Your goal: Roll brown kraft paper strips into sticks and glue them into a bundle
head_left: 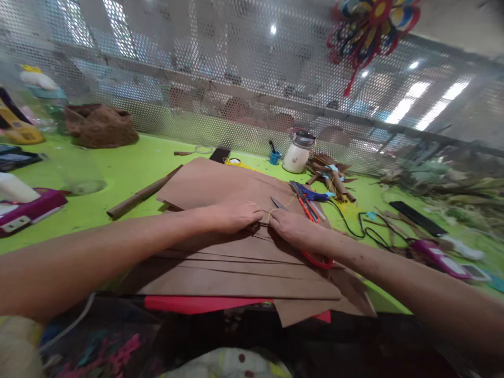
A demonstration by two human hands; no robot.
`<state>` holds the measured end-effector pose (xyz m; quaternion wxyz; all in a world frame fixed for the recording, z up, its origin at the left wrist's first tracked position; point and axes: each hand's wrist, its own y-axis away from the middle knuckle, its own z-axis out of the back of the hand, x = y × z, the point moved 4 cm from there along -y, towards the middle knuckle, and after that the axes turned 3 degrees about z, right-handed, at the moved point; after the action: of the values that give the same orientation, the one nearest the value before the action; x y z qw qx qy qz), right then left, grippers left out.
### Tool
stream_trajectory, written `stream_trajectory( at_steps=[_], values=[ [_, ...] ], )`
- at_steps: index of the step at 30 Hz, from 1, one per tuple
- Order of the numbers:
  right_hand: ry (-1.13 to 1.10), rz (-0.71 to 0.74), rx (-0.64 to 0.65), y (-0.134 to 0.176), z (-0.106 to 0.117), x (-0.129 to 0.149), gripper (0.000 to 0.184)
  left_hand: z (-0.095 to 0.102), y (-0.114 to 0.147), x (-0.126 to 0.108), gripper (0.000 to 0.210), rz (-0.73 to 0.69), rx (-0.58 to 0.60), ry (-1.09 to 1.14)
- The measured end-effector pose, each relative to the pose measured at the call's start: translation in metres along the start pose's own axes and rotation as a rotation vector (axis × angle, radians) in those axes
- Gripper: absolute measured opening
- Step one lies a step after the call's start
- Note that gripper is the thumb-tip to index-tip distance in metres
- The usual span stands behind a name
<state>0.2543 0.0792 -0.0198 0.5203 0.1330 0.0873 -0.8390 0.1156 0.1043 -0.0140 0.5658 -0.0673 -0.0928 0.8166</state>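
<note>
Fingers of the left hand (pixel 236 216) and the right hand (pixel 293 228) are curled narrow and brought nearly together, closed on a thin brown strip (pixel 263 224) whose ends are hidden by the 2 hands. Across the far side, the view is spanned by a perforated screen (pixel 177 63). Before it is set a bright green table (pixel 157 152), its near middle covered by brown sheets (pixel 220 184) layered unevenly; over these, near their centre, the strip is held. At the upper right, a many-coloured flower ornament (pixel 374 31) is hung. At the near edge, a red sheet (pixel 189 304) is mostly covered by the brown ones. On the far left, a brown basket (pixel 100 126) is placed near the screen, and a brown tube (pixel 144 194) is laid slantwise beside the sheets. Beyond them, a lidded jar (pixel 296 157) is stood. Red-handled scissors (pixel 319 262) are partly hidden by the right hand; just beyond it, a red-and-black tool (pixel 307 206) is laid beside a blue tool (pixel 313 194). Left of the jar, a small blue pot (pixel 275 157) is placed. Yellow thread (pixel 271 211) is looped by the right fingertips; whether it is pinched cannot be told.
</note>
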Motion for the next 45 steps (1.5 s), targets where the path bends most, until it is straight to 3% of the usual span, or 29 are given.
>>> stream_trajectory(
  at_steps=[7,11,16,18,22,30,34,38,42,45],
  values=[
    [0.236,0.032,0.093,-0.004,0.002,0.011,0.017,0.001,0.004,-0.016,0.022,-0.140,0.009,-0.205],
    [0.205,0.000,0.094,-0.001,0.007,0.013,0.015,0.009,0.002,-0.014,0.019,-0.031,0.002,-0.139],
    [0.126,-0.084,-0.027,-0.005,0.016,0.010,0.014,0.017,-0.021,0.009,0.015,0.338,0.184,0.214],
    [0.109,-0.118,-0.130,-0.007,0.024,0.009,0.018,0.025,-0.028,0.018,0.023,0.491,0.149,0.345],
    [0.081,-0.194,-0.278,-0.003,0.041,0.009,0.026,0.037,-0.028,0.015,0.026,0.468,0.147,0.645],
    [0.064,-0.290,-0.372,0.003,0.041,0.008,0.009,0.032,-0.002,0.003,0.040,0.542,0.145,1.019],
    [-0.137,-0.337,-0.436,0.002,0.036,-0.003,0.012,0.022,-0.003,0.007,0.042,0.560,0.109,1.049],
    [-0.595,-0.473,-0.517,0.005,0.033,-0.023,0.024,0.016,-0.007,0.010,0.038,0.517,0.029,1.076],
    [-1.043,-0.583,-0.384,0.000,0.022,-0.032,0.022,0.012,-0.011,0.010,0.037,0.475,-0.052,0.995],
    [-1.173,-0.632,-0.375,-0.001,0.012,-0.033,0.029,0.007,-0.012,0.012,0.038,0.507,-0.104,0.899]
  ],
)
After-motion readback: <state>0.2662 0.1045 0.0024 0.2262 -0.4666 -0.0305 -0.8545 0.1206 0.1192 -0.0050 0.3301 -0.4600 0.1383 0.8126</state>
